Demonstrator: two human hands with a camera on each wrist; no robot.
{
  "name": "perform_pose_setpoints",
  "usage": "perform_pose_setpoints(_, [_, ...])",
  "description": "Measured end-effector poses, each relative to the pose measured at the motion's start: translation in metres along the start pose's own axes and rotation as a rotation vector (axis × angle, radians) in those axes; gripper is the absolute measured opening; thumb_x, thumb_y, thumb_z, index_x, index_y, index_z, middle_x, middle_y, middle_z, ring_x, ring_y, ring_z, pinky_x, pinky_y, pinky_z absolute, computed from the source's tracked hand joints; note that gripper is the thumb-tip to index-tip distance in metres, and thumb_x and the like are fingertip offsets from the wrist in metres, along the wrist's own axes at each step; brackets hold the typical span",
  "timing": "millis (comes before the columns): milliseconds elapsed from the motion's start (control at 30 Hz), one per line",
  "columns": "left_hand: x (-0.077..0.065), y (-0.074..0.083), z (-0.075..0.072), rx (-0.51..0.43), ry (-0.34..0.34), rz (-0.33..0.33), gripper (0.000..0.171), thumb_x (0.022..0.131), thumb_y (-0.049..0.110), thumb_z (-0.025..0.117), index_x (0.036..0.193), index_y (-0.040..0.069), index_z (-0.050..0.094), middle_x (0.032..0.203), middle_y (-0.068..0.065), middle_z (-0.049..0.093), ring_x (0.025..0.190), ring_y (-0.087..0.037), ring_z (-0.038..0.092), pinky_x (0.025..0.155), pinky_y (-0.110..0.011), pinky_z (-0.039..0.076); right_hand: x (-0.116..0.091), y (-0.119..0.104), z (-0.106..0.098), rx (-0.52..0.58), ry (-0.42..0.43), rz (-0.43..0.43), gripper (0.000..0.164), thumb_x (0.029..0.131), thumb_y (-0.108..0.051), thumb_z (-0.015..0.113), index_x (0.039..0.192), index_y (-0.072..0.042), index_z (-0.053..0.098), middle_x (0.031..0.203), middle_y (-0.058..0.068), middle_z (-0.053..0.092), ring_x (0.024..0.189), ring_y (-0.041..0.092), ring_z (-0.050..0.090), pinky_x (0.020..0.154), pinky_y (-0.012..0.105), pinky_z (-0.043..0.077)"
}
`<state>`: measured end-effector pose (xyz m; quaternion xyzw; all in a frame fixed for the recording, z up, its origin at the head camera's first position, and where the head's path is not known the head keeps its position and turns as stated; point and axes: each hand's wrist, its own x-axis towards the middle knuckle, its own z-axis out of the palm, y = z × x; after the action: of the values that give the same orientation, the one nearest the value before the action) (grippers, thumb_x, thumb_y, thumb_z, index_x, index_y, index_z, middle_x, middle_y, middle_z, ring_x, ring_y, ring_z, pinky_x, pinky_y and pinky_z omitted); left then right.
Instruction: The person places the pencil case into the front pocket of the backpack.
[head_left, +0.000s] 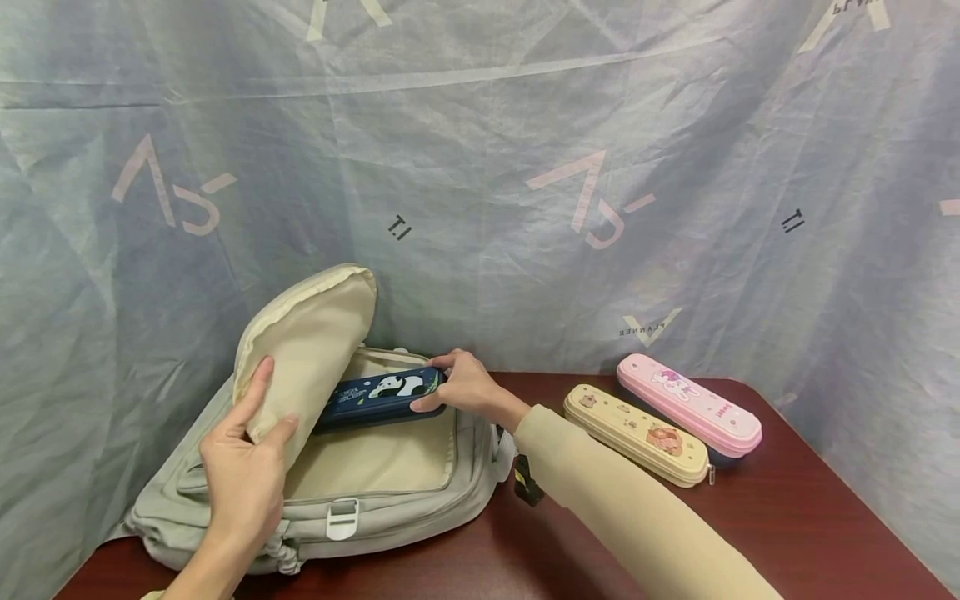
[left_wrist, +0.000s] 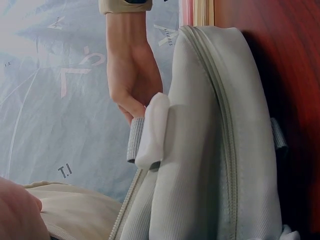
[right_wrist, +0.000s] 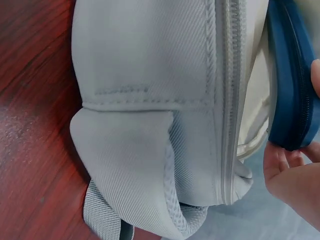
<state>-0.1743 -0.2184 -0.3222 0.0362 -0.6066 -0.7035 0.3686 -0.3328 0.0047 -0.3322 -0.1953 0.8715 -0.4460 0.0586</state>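
A grey-green backpack (head_left: pixel 405 521) lies on the table with its front flap (head_left: pixel 318 350) lifted, showing the cream lining. My left hand (head_left: pixel 243 475) pinches the flap's edge between thumb and fingers and holds it up. Over the open compartment, my right hand (head_left: pixel 468 387) grips the right end of a dark blue pencil case (head_left: pixel 375 396) with a panda on it. The case's left end is hidden behind the flap. In the right wrist view, the fingers curl round the end of the blue case (right_wrist: pixel 292 75), just beside the backpack's zipper (right_wrist: pixel 232 100).
To the right, a yellow pencil case (head_left: pixel 637 433) and a pink pencil case (head_left: pixel 690 400) lie side by side on the dark red table (head_left: pixel 817 517). A grey printed curtain (head_left: pixel 480 208) hangs behind. A white buckle (head_left: pixel 342 519) sits on the backpack's front side.
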Motion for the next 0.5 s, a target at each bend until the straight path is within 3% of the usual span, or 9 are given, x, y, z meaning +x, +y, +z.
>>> perform_pose_setpoints(333, [0.0002,0.0005,-0.0007,0.008,0.002,0.003,0.078,0.084,-0.031,0.058,0.146,0.015,0.063,0.155,-0.001,0.054,0.152,-0.016,0.033,0.113,-0.019,0.037,0.0079,-0.0015,0.0081,0.041,-0.015,0.038,0.075,0.078,-0.022,0.096,0.145,-0.011,0.064,0.140,0.010,0.052,0.119,0.028,0.055,0.102,0.044,0.052])
perform_pose_setpoints(500, [0.0010,0.0006,-0.0010,0.003,-0.001,0.004,0.078,0.084,-0.031,0.058,0.146,0.015,0.063,0.155,-0.001,0.053,0.152,-0.015,0.033,0.114,-0.019,0.037,0.0054,-0.0068,0.0099,0.047,-0.040,0.015,0.077,0.078,-0.021,0.095,0.146,-0.006,0.063,0.143,0.012,0.058,0.125,0.030,0.057,0.104,0.045,0.052])
